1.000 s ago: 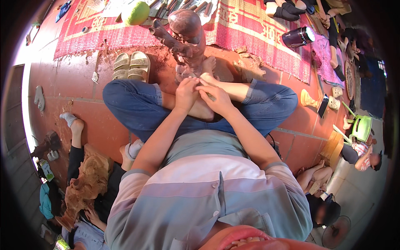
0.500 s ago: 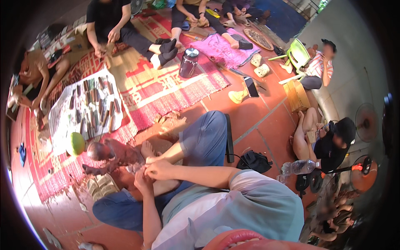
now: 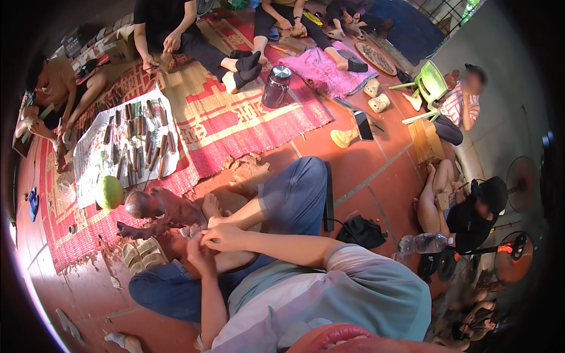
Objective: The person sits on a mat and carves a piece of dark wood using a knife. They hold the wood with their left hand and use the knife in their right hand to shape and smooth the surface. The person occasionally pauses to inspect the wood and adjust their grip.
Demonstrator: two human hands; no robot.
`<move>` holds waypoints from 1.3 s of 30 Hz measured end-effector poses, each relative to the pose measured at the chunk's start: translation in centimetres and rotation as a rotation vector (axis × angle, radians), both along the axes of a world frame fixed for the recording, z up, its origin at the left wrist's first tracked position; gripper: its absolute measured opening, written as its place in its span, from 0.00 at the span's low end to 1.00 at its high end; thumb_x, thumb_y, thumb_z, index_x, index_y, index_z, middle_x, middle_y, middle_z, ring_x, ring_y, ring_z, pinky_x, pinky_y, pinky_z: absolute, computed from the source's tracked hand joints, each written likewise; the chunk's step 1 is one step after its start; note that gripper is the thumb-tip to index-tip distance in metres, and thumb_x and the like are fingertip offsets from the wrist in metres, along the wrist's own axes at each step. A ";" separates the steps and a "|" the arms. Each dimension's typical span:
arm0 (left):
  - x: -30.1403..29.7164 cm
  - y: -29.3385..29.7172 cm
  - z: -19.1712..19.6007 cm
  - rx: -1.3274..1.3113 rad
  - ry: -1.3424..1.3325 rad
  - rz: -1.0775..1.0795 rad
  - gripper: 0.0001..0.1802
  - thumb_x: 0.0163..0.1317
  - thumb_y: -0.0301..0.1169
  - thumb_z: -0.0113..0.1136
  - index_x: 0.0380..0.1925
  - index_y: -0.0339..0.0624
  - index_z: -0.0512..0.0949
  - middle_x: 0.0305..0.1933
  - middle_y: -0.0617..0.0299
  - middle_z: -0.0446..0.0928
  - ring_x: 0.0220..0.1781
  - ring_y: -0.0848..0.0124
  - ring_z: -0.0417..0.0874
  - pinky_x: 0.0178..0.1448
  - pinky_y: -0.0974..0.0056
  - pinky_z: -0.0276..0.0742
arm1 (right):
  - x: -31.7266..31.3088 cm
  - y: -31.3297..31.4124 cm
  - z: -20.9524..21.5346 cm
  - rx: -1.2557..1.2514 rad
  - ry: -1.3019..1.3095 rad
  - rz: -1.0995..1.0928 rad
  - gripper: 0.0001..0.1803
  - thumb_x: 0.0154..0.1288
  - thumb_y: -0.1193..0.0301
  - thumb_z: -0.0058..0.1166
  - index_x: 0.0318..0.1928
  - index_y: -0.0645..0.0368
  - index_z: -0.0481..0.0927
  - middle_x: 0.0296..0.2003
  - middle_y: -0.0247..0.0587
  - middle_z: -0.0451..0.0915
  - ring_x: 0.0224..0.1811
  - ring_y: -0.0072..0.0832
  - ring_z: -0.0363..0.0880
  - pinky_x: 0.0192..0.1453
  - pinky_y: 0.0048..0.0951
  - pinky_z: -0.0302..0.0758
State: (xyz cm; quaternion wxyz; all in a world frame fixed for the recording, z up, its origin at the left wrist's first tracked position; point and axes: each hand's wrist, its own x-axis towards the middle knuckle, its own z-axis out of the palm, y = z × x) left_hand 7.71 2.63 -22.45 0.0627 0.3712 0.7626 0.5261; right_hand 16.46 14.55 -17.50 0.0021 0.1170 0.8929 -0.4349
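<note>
- Head view, looking down: shows left hand [image 3: 199,254] and right hand [image 3: 225,236] pressed together over crossed legs, fingers bunched tight, right on top of left.
- Cannot tell whether anything small sits pinched between the fingers; hidden by the knuckles.
- Finds the carved wooden figure [image 3: 154,207] lying on the tiled floor [image 3: 376,170], bald head toward the green fruit [image 3: 109,192], body touching the bare foot [image 3: 210,207] just beside both hands.
- Judged risks:
  - Could roll or shift, since nothing but the foot and legs seems to brace the carved wooden figure on the hard floor.
  - Could nick a toe or fingertip if a blade is in that closed grip, with skin so close to the wood.
  - Could catch the black bag [image 3: 362,230] and its cord near the right knee when the leg moves.
- Containers:
  - Dark jug [image 3: 275,86] with a metal lid, upright on the red mat [image 3: 247,126], lid on; contents hidden.
  - Clear plastic bottle [image 3: 425,242] lying on its side on the floor, capped; looks partly filled, hard to tell.
  - Round flat basket [image 3: 376,56] beyond the pink cloth [image 3: 322,69], holding dark pieces too small to name.
  - White sheet [image 3: 128,147] carrying rows of chisels.
</note>
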 end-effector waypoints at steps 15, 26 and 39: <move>0.9 -1.8 -0.7 -0.044 -0.034 0.085 0.14 0.48 0.18 0.58 0.37 0.37 0.77 0.34 0.56 0.77 0.40 0.62 0.80 0.45 0.69 0.74 | 1.2 -1.8 -1.5 -0.098 0.195 -0.071 0.13 0.60 0.65 0.49 0.41 0.54 0.81 0.49 0.54 0.74 0.55 0.42 0.71 0.55 0.37 0.70; 2.0 0.3 -0.6 0.019 -0.120 0.005 0.15 0.48 0.14 0.55 0.38 0.37 0.79 0.40 0.52 0.79 0.40 0.66 0.82 0.41 0.67 0.78 | 0.9 -0.6 1.4 0.000 0.032 -0.114 0.11 0.58 0.65 0.50 0.37 0.54 0.82 0.37 0.43 0.80 0.38 0.41 0.79 0.44 0.36 0.75; 1.3 0.1 4.0 0.056 -0.018 0.037 0.13 0.43 0.18 0.61 0.32 0.37 0.78 0.35 0.53 0.79 0.40 0.59 0.81 0.44 0.64 0.77 | 0.9 -1.2 2.4 -0.082 0.140 -0.146 0.10 0.59 0.67 0.50 0.38 0.57 0.81 0.44 0.53 0.77 0.44 0.43 0.77 0.46 0.36 0.73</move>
